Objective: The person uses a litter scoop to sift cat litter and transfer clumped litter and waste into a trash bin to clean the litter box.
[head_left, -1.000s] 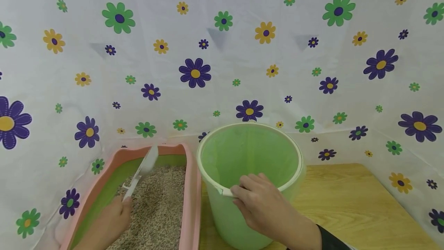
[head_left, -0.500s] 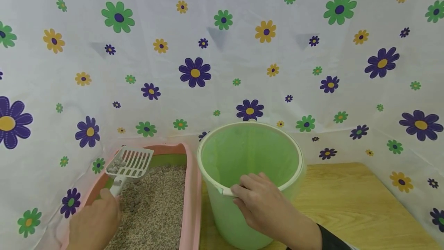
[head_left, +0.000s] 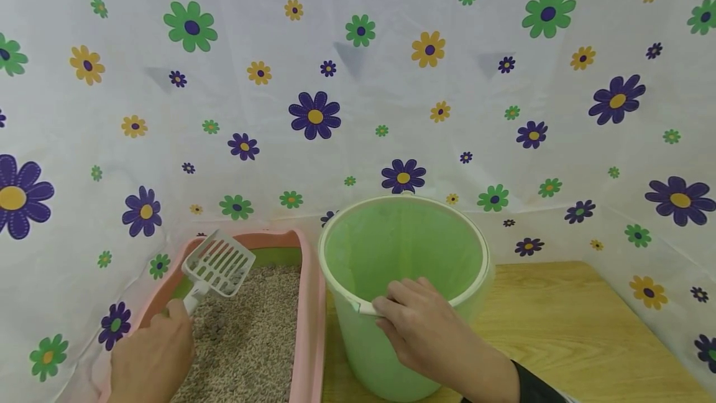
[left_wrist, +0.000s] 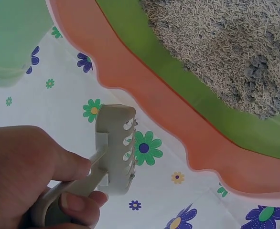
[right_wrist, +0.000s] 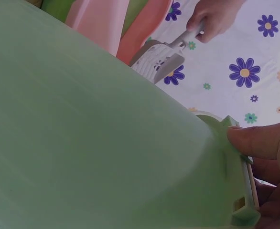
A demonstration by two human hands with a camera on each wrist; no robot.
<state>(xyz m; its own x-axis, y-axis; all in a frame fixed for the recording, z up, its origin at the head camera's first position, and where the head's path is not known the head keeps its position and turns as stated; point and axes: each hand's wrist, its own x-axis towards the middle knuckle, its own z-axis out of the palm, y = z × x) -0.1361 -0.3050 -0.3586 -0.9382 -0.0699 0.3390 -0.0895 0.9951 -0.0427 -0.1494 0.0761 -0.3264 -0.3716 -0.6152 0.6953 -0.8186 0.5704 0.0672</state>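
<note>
My left hand (head_left: 153, 353) grips the handle of a white slotted litter scoop (head_left: 218, 263), raised over the far left part of the pink litter box (head_left: 310, 334). A few grey clumps show at the right side of the scoop's slotted head. Below it the box holds pellet litter (head_left: 257, 328), with darker clumps among the pellets. My right hand (head_left: 431, 334) holds the near rim of a light green bucket (head_left: 386, 353), fingers over the edge. In the right wrist view the thumb (right_wrist: 254, 139) presses the rim's outer side.
Bucket and litter box stand side by side on a wood-grain table (head_left: 559, 328). Behind and to both sides hangs a white sheet (head_left: 347, 154) with printed flowers. The box's raised pink rim runs close to the sheet at the back left.
The scoop has turned from edge-on to showing its slotted face, then tilted to the right. Clumps at its left side now appear at the right. The right hand and bucket stay put.
</note>
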